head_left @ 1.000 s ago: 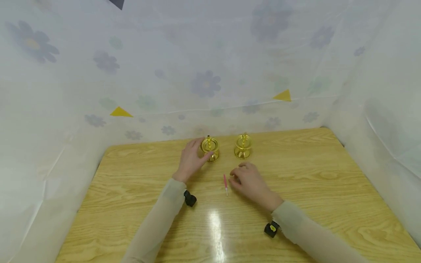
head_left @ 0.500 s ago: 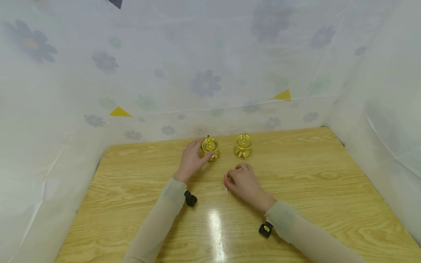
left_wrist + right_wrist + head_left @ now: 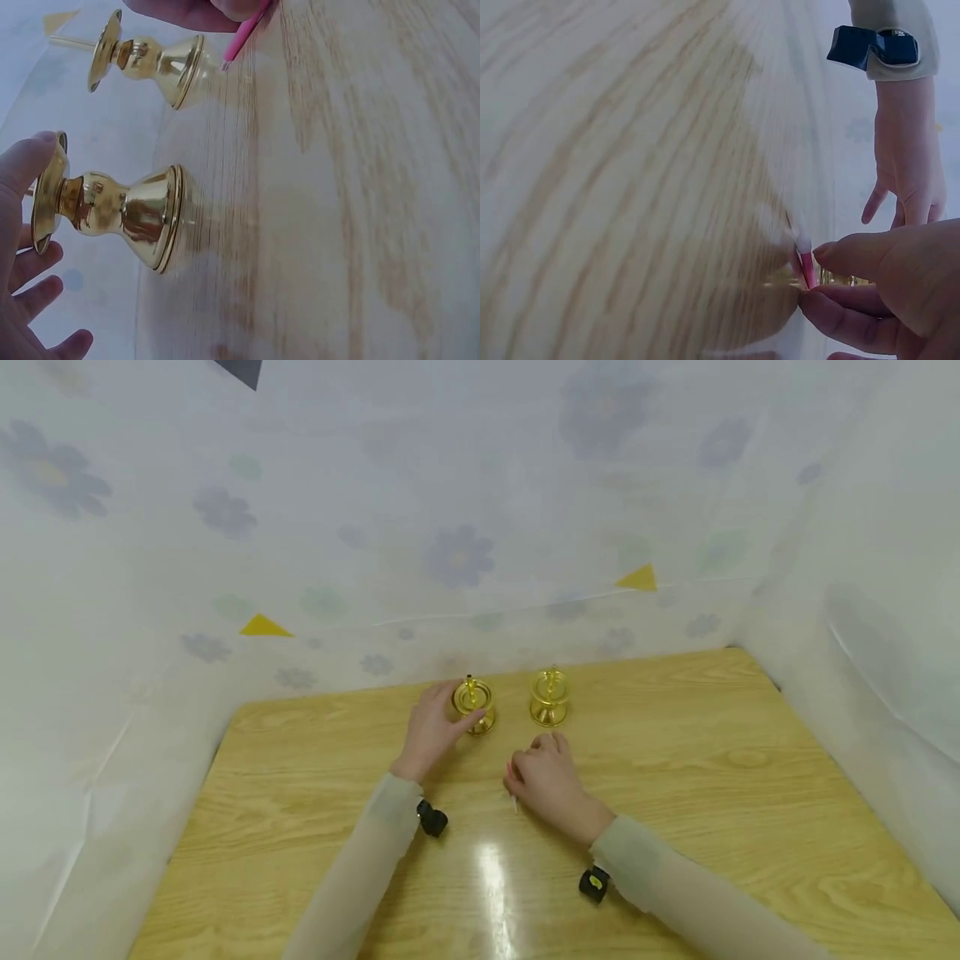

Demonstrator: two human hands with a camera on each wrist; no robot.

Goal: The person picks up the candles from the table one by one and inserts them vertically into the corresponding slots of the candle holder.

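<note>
Right hand [image 3: 551, 777] now pinching pink candle [image 3: 807, 268]

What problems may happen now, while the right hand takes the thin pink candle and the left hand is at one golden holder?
1. The thin pink candle is pinched only at its end by the right hand, against the wooden table; it may slip or snap.
2. The left hand touches the left golden candle holder only at its top rim; a push may tip it.
3. The right golden candle holder stands close ahead of the right hand, which may knock it when rising.

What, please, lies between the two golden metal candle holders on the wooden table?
Nothing: between the left golden candle holder and the right golden candle holder only bare wooden table shows in the head view.
</note>
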